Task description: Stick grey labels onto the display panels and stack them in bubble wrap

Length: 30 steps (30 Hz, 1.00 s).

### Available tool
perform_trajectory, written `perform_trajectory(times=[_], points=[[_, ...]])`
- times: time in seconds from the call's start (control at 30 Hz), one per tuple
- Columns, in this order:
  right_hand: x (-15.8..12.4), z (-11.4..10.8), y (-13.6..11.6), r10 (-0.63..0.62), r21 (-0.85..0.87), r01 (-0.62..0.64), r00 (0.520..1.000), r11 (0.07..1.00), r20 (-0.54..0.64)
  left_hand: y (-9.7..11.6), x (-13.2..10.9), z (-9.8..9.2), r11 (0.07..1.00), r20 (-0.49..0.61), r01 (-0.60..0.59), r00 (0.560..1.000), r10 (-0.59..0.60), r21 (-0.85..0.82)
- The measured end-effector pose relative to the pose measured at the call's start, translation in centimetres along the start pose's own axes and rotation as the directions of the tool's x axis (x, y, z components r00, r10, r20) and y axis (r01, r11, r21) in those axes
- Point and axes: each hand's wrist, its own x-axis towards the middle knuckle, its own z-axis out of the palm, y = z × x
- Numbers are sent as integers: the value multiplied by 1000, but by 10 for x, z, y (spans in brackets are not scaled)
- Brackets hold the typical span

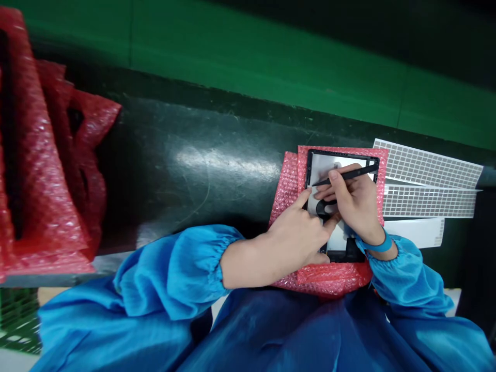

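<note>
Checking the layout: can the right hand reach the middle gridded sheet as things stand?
Probably yes: the sheet lies near the right hand, largely uncovered, though that hand holds a black tool.

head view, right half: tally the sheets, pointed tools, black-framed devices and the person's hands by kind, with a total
Gridded white sheets: 2
Mostly plain white sheet: 1
Black pointed tool: 1
Black-framed device: 1
Hands, left hand and right hand: 2
Total: 7
</note>
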Motion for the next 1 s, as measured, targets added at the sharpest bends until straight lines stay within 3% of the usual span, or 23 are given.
perform_trajectory(times=[0.1,0.27,0.3,0.37,0.43,0.5,0.6,0.73,0.83,0.93,1.0], points=[[3,1,2,-6,7,6,1000,1000,19,-7,1,0,1000,1,-13,1000,13,-22],[5,-1,-2,1,149,2,1000,989,-21,-15,-3,-11,995,-85,-39,996,31,-91],[3,-5,-4,-4,169,10,999,985,-39,-16,-7,-14,993,-97,9,995,-21,-118],[-6,-17,-8,-16,171,28,997,985,-75,-19,-16,-16,961,-98,218,967,-236,-167],[-18,-32,-7,-36,147,51,994,988,-107,-23,-26,-13,873,-64,443,884,-463,-202],[-28,-45,1,-59,127,75,990,989,-127,-27,-32,-6,800,-18,523,834,-552,-292],[-32,-56,24,-84,161,115,978,980,-191,-26,-30,9,711,-38,442,836,-548,-548],[-22,-63,51,-100,320,195,952,927,-290,-5,-11,23,620,-252,203,786,-565,-758],[-17,-69,57,-166,387,286,935,877,-313,4,1,22,501,-326,10,749,-577,-865],[-22,-77,58,-277,369,407,892,835,-357,-20,-15,10,391,-320,-41,655,-685,-920],[-28,-80,58,-341,327,449,878,832,-337,-55,-45,0,370,-319,-13,535,-782,-929]])
